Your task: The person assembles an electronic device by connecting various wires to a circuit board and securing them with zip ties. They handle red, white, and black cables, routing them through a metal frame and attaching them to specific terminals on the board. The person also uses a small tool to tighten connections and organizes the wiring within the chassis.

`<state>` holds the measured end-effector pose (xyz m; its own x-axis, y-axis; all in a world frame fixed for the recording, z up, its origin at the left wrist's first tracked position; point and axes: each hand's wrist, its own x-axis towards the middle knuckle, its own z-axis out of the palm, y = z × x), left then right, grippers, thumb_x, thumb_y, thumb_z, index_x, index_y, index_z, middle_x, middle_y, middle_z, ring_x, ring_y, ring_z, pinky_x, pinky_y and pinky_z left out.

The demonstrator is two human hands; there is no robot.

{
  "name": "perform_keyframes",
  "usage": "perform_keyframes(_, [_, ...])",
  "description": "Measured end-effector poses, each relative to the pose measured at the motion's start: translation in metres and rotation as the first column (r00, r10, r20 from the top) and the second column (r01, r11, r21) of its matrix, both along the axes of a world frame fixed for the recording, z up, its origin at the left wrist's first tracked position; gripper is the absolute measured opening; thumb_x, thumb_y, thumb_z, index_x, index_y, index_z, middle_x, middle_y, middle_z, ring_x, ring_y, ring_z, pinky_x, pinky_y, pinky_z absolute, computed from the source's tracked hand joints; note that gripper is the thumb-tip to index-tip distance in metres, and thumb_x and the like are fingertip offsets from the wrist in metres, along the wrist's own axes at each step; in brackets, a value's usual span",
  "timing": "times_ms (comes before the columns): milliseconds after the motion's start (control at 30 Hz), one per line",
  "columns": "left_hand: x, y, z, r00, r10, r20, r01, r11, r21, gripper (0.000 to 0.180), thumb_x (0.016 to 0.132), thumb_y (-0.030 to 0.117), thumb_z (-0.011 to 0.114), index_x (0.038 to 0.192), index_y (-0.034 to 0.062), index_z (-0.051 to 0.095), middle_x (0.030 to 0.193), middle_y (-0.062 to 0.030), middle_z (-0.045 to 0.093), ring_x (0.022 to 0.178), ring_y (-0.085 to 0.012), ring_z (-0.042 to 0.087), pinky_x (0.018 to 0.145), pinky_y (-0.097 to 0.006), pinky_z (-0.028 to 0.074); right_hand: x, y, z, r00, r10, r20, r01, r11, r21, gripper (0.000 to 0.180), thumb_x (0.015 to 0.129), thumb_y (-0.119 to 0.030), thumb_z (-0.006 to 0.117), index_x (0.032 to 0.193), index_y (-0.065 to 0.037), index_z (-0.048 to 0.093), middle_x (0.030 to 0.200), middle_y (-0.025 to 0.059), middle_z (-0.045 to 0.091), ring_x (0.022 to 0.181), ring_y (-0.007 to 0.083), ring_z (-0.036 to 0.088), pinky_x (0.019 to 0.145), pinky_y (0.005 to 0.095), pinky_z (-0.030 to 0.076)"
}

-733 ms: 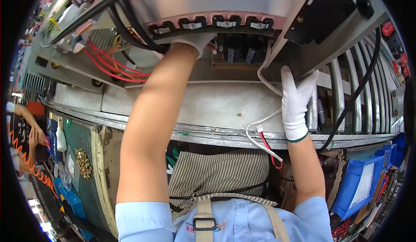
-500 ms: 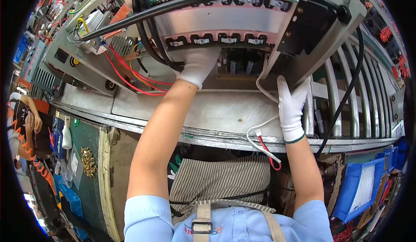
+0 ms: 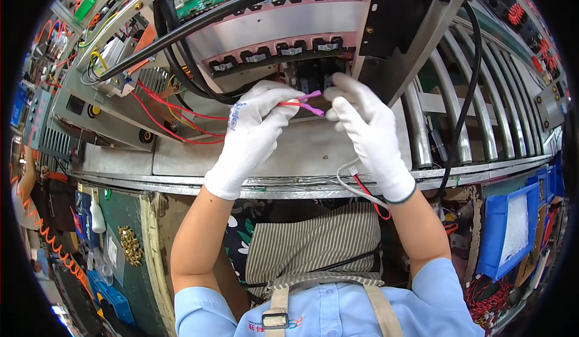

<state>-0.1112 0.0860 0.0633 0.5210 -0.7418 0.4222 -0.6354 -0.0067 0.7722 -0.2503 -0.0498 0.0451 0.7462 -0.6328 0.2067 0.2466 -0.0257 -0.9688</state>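
Note:
My left hand (image 3: 252, 136), in a white glove, is closed on two red wires with purple sleeved terminals (image 3: 311, 109), whose ends stick out to the right. My right hand (image 3: 375, 136), also gloved, is held just right of these terminals. Its fingers are apart, a little blurred, with nothing visible in them. Both hands are in front of a metal-framed electrical unit (image 3: 386, 83), which has a row of black clamps (image 3: 291, 49) and a silver plate (image 3: 271, 22). Behind the fingers, the dark parts inside the unit are partly hidden.
A thick black cable (image 3: 241, 8) crosses above the unit. Metal rollers (image 3: 452, 95) lie to the right. A white cable with a small connector (image 3: 353, 171) hangs over the bench's front edge. Blue bin (image 3: 509, 234) at lower right; brass fittings (image 3: 129, 245) at lower left.
My left hand has come out of the unit's interior, bringing the red wires with purple terminals into sight. My right hand has left the frame's right post and moved up and left toward them.

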Motion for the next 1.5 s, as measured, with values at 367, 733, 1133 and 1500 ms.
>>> perform_keyframes(367, [0.014,-0.028,-0.013,0.960,0.133,0.247,-0.156,0.985,0.076,0.020,0.082,0.017,0.062,0.096,0.0077,0.072,0.077,-0.0116,0.065,0.074,-0.0317,0.064,0.068,-0.042,0.049,0.036,-0.011,-0.028,0.998,0.062,0.005,-0.061,0.974,0.220,0.028,0.094,-0.004,0.059,0.120,0.005,0.059,0.102,0.0132,0.068,0.081,0.0148,0.067,0.067,0.0238,0.056])
perform_keyframes(733, [0.079,-0.082,-0.038,0.711,0.364,0.601,-0.530,0.840,0.118,0.021,0.087,0.022,0.057,0.098,0.0102,0.070,0.098,-0.0136,0.068,0.087,-0.0301,0.067,0.075,-0.044,0.053,0.035,-0.005,-0.035,0.993,0.097,-0.073,-0.097,0.995,0.006,0.040,0.097,-0.020,0.059,0.127,0.006,0.053,0.107,0.0172,0.067,0.082,0.0165,0.067,0.069,0.0258,0.056])
perform_keyframes(1133, [0.113,-0.076,-0.049,0.721,0.217,0.658,-0.368,0.924,0.099,0.041,0.091,0.037,0.057,0.123,0.0120,0.059,0.120,-0.0090,0.063,0.113,-0.0237,0.057,0.100,-0.042,0.043,0.036,-0.006,-0.035,0.989,0.112,-0.095,-0.108,0.993,0.043,0.042,0.097,-0.022,0.058,0.128,0.005,0.053,0.109,0.0166,0.067,0.083,0.0162,0.067,0.070,0.0258,0.055])
perform_keyframes(1500, [0.110,-0.071,-0.034,0.834,0.120,0.538,-0.335,0.885,0.322,0.045,0.093,0.048,0.046,0.122,0.0164,0.060,0.122,-0.0101,0.061,0.114,-0.0271,0.056,0.097,-0.047,0.042,0.036,-0.006,-0.031,0.990,0.104,-0.100,-0.098,0.994,0.057,0.039,0.097,-0.018,0.057,0.129,0.006,0.052,0.112,0.0172,0.066,0.085,0.0172,0.067,0.069,0.0258,0.056])
